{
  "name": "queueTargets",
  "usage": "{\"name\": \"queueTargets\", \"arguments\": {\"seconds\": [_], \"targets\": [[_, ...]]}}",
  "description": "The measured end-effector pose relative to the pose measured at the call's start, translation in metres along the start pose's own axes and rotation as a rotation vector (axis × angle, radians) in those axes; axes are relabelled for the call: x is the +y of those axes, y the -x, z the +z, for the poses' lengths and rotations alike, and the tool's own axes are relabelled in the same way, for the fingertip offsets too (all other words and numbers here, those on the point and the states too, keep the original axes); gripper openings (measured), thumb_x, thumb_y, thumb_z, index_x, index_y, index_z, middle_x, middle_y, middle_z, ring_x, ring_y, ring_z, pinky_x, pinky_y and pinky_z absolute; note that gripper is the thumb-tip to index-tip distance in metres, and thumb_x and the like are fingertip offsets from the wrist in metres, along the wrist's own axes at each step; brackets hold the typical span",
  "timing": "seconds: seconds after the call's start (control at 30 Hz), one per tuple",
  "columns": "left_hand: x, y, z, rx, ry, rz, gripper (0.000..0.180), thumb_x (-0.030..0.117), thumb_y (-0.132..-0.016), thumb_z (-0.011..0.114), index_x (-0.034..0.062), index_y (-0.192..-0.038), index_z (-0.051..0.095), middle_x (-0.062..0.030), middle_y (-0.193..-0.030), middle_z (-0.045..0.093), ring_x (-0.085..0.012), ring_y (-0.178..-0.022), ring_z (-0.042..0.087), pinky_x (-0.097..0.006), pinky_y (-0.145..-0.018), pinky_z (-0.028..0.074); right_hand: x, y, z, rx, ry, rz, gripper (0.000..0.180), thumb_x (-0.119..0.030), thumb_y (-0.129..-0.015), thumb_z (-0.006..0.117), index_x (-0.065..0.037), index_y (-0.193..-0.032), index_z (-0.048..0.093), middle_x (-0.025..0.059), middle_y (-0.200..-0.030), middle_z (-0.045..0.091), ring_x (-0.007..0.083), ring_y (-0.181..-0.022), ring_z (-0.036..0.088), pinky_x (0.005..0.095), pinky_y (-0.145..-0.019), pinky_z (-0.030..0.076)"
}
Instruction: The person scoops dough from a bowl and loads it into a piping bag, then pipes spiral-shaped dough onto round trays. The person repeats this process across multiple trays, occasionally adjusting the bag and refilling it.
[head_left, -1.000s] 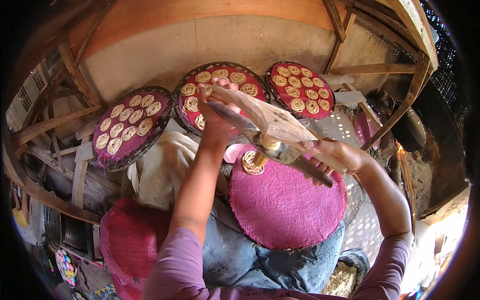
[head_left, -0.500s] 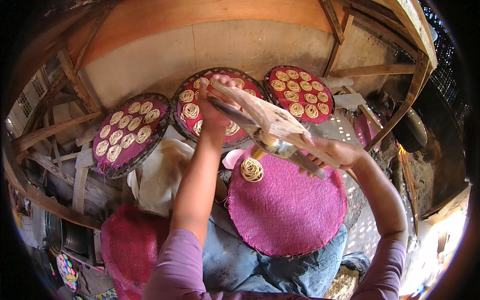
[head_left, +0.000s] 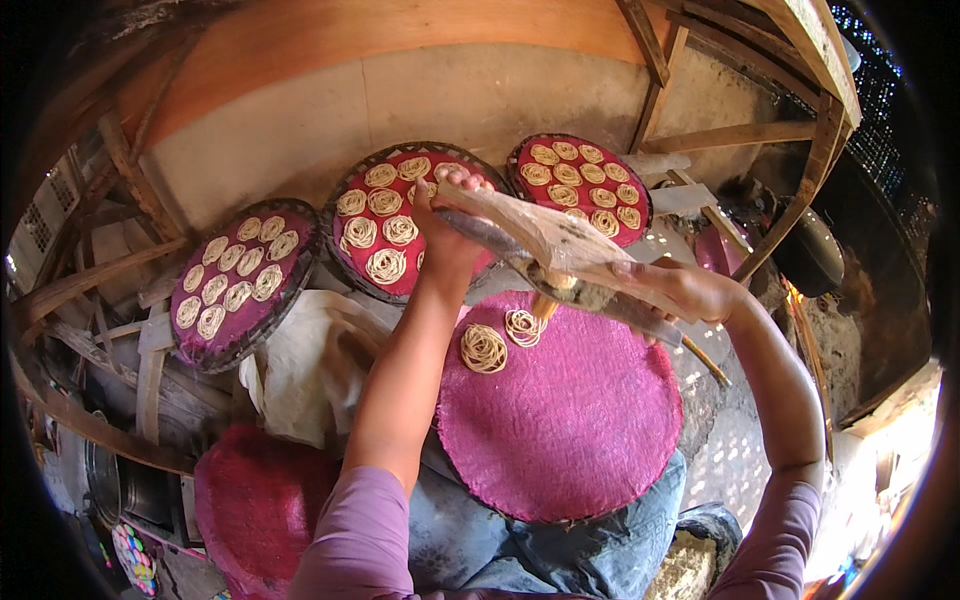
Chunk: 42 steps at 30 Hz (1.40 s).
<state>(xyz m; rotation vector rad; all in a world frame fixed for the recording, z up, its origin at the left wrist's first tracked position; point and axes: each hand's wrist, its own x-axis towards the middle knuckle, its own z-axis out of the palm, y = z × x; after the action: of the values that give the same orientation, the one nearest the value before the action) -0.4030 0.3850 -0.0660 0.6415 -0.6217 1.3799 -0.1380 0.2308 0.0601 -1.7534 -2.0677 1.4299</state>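
Second noodle coil point(head_left: 523, 326) now lies on woven mat point(head_left: 570, 430) (round, pink).

No packages, labels, signs or screens in view

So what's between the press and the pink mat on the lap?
In the head view, a strand of noodle dough hangs from the press to a half-made coil on the mat. A finished coil lies beside it.
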Motion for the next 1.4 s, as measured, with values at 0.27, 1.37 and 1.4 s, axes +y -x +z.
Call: {"name": "queueTargets", "arguments": {"seconds": [0.27, 1.37, 1.4], "targets": [[0.014, 0.001, 0.006, 0.094, -0.067, 0.003, 0.04, 0.054, -0.088, 0.052, 0.0146, -0.084, 0.06, -0.0002, -0.078, 0.059, -0.0213, -0.079, 0.057, -0.041, -0.082, 0.045, 0.011, -0.001, 0.012, 0.035, -0.096, -0.068, 0.074, -0.061, -0.093, 0.043, 0.008, -0.112, 0.063, 0.0103, -0.073, 0.064, 0.0165, -0.06, 0.06, 0.0315, -0.057, 0.049], [-0.077, -0.013, 0.0, 0.41, 0.083, -0.056, 0.041, 0.046, -0.091, 0.036, 0.0135, -0.074, 0.054, -0.0006, -0.068, 0.054, -0.0204, -0.066, 0.054, -0.039, -0.073, 0.045, 0.045, 0.027, -0.031, 0.108, -0.03, 0.037, 0.073, -0.066, -0.094, 0.035, -0.001, -0.092, 0.067, 0.0088, -0.065, 0.061, 0.0167, -0.054, 0.061, 0.0307, -0.047, 0.047], [-0.076, -0.017, 0.0, 0.397, 0.105, -0.052, 0.047, 0.051, -0.092, 0.032, 0.0134, -0.073, 0.053, -0.0014, -0.067, 0.053, -0.0209, -0.066, 0.053, -0.039, -0.072, 0.043, 0.043, 0.024, -0.03, 0.122, 0.004, 0.035, 0.073, -0.066, -0.094, 0.035, -0.001, -0.091, 0.068, 0.0086, -0.065, 0.061, 0.0168, -0.054, 0.061, 0.0312, -0.048, 0.047]]}}
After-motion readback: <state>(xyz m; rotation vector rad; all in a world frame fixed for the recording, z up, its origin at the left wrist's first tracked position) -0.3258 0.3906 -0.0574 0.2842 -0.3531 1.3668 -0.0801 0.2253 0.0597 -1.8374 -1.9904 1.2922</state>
